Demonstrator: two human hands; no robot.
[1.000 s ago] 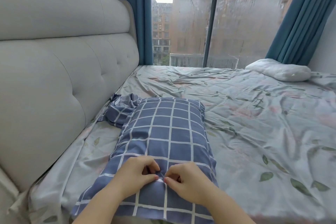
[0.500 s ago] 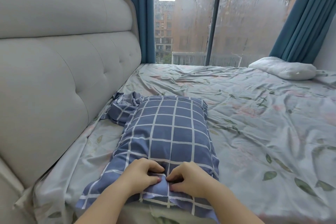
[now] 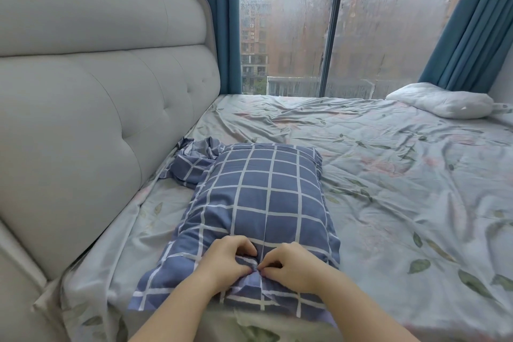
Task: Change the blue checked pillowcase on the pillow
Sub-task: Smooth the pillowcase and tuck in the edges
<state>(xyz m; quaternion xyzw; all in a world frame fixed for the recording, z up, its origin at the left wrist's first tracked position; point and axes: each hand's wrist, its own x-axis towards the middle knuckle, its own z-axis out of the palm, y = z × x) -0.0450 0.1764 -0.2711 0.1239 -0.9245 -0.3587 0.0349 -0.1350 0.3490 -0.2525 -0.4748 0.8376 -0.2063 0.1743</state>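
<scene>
- Both hands pinch the blue checked pillowcase [image 3: 261,197] at its near end: left hand [image 3: 227,261] and right hand [image 3: 288,264] side by side, fingers curled on a bunched fold.
- The pillowcase (plump, filled) lies on the floral sheet [image 3: 388,189], stretching toward 12 o'clock from the hands.
- A crumpled checked cloth [image 3: 194,164] sits at its 11 o'clock corner.
- A white pillow [image 3: 441,103] lies at 2 o'clock, well apart.

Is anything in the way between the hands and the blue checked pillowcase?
Nothing visible. The left hand and the right hand pinch the blue checked pillowcase at its near end. The crumpled checked cloth lies aside, at its far left corner.
</scene>
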